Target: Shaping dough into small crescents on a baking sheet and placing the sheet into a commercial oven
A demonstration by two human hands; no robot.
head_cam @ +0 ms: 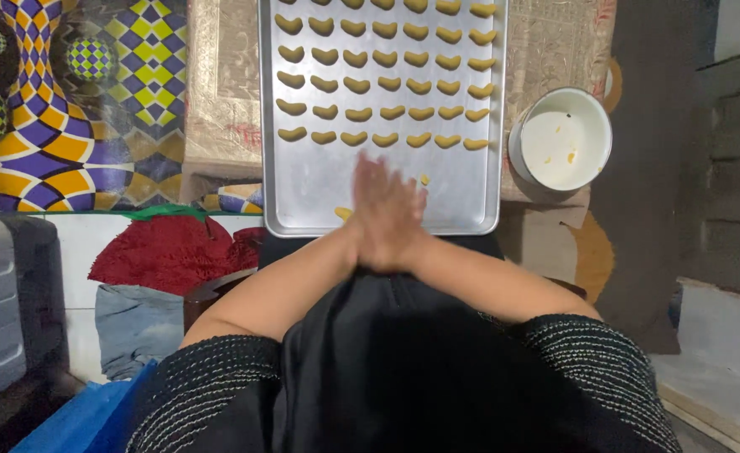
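Note:
My left hand (372, 205) and my right hand (403, 225) are pressed flat, palm against palm, above the near edge of a metal baking tray (471, 189). Both hands are blurred, and anything between the palms is hidden. Several rows of small yellow crescent-shaped dough pieces (358, 85) fill the far part of the tray. A small yellow bit (424, 179) lies just beyond my fingertips. Another yellow piece (342, 213) lies on the tray beside my left hand.
A white round bowl (565, 141) with a few yellow crumbs stands to the right of the tray. A patterned purple and yellow cloth (68, 101) lies to the left. A red mat (164, 252) lies below it near my left arm.

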